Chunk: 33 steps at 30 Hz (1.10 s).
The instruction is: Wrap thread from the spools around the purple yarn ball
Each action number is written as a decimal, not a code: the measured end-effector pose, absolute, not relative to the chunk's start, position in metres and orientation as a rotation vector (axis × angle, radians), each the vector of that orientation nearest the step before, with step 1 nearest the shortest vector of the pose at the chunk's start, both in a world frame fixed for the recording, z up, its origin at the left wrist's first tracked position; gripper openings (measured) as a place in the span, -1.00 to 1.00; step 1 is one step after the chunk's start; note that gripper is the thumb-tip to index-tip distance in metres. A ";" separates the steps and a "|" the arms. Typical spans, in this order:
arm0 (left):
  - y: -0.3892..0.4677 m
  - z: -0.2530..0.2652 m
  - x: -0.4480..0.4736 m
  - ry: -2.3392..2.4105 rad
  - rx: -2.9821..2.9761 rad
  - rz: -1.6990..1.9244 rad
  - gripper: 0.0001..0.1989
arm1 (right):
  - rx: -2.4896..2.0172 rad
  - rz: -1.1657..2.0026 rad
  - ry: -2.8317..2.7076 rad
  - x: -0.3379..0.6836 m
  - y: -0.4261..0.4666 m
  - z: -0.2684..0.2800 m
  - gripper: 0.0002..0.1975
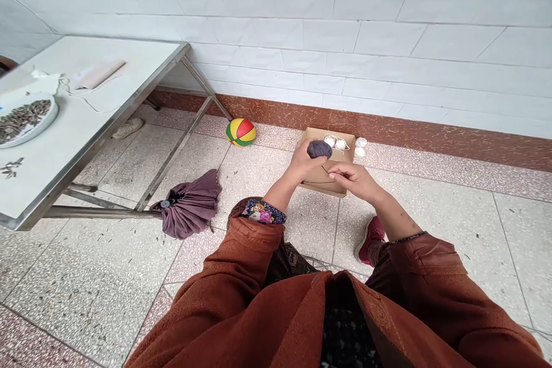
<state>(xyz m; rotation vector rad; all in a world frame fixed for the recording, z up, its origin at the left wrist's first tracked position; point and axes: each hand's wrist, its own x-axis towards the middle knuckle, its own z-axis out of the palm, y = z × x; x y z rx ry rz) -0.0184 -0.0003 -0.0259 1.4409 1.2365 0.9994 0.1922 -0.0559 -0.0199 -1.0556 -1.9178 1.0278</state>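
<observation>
My left hand (304,160) is wrapped round a ball of dark purple-grey yarn (319,149), held over a shallow cardboard box (307,137). To the right of it, my right hand (350,177) pinches a dark strand of yarn (325,169) between thumb and fingers. Another length of dark strand crosses the box's front part. White yarn balls (340,144) lie in the back of the box, and more white balls (360,146) sit on the floor just beyond its right side.
At the left stands a metal-framed table (142,69) bearing a white tray (47,121) of dark, dry pieces. A purple folded umbrella-like cloth (194,204) and a striped ball (241,132) rest on the speckled floor (99,264). Behind the box runs a tiled wall (302,0).
</observation>
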 end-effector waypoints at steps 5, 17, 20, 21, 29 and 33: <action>-0.005 -0.024 -0.017 1.158 1.676 0.755 -0.27 | -1.097 0.931 -1.739 0.211 -0.052 -0.006 -0.67; -0.018 -0.012 -0.009 0.712 1.119 0.771 -0.20 | -1.358 0.886 -1.714 0.209 -0.028 -0.048 -0.65; -0.010 -0.016 -0.009 0.924 1.183 0.915 -0.35 | -1.280 0.925 -1.848 0.200 -0.037 -0.046 -0.66; -0.007 -0.017 -0.009 1.017 1.258 0.948 -0.37 | -1.238 0.942 -1.885 0.198 -0.040 -0.042 -0.65; -0.008 -0.018 -0.012 1.222 1.726 0.746 -0.04 | -1.100 1.087 -1.761 0.213 -0.053 -0.009 -0.65; -0.017 -0.017 -0.010 1.050 1.767 0.567 0.09 | -1.132 0.932 -1.664 0.223 -0.044 -0.009 -0.68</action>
